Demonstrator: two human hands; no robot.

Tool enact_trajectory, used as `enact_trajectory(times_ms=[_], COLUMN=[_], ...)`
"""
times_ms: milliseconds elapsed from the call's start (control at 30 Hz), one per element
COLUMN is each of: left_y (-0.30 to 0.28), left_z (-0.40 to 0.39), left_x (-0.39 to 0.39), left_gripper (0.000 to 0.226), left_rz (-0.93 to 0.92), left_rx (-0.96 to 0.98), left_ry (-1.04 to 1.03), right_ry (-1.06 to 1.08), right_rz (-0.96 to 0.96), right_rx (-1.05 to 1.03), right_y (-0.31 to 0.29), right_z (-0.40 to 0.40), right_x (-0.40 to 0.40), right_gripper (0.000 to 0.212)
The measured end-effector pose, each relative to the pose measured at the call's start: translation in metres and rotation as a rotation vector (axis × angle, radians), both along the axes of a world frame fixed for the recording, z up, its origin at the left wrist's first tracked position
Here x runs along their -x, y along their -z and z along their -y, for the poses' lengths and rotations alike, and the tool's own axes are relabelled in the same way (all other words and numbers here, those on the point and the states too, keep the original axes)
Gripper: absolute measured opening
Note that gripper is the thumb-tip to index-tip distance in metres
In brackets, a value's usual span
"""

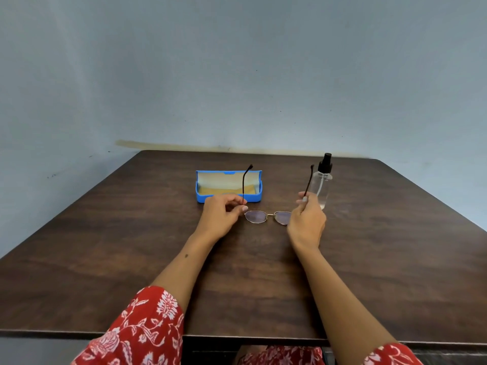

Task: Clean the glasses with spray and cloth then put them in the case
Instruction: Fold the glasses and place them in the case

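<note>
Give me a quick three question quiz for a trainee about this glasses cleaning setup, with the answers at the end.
1. True or false: the blue case is closed.
2. What does each hand grip? A) the spray bottle B) a temple arm of the glasses C) the case
3. What stands just beyond the right hand?

Key:
1. False; its lid stands open.
2. B; the left hand and the right hand each pinch one temple of the glasses, lenses facing the person.
3. The clear spray bottle, upright on the table.
</note>
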State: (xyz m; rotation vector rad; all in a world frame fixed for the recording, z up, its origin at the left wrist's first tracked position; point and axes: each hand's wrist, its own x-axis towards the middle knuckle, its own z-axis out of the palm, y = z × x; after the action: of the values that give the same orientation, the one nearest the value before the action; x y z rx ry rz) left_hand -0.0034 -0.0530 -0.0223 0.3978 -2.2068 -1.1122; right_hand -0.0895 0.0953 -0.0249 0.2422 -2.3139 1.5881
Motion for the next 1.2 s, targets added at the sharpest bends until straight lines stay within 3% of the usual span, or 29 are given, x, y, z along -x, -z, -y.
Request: enact_trajectory(times_ms=[300,533,733,867,1033,1200], left_y=[-0.007,-0.008,-0.01,-0.009,-0.009,-0.005], left_z=[-0.002,-0.002,-0.004,-0.004,-0.003,-0.001], left_x=[-0.001,0.003,0.005,0.005,0.004,0.003], left_gripper=[0.02,0.022,0.021,0.021,0.02,0.013], left_rz=[0.118,0.234,0.288,0.268,0.224,0.154], left_rx=[0.296,0.483,0.575,0.559,0.476,0.326], left_ry=[0.024,0.021,0.038,0.037,0.028,0.005], right_ry=[-0.145,-0.43,-0.545,-0.466,-0.351,-0.364], right_rz=[0.062,0.32,0.462,0.305,-0.006,-0.095], right_rx=[0.174,0.389,0.354,0.283,0.027,-0.175], right_y=[0.003,-0.002,-0.01,-0.005,0.002,0.006], right_z=[-0.01,-0.029,-0.035,-0.032,-0.026,-0.022], right_x=[0.012,0.031,0.041,0.035,0.028,0.027], right_gripper=[0.02,0.018,0.019,0.015,0.014,0.015])
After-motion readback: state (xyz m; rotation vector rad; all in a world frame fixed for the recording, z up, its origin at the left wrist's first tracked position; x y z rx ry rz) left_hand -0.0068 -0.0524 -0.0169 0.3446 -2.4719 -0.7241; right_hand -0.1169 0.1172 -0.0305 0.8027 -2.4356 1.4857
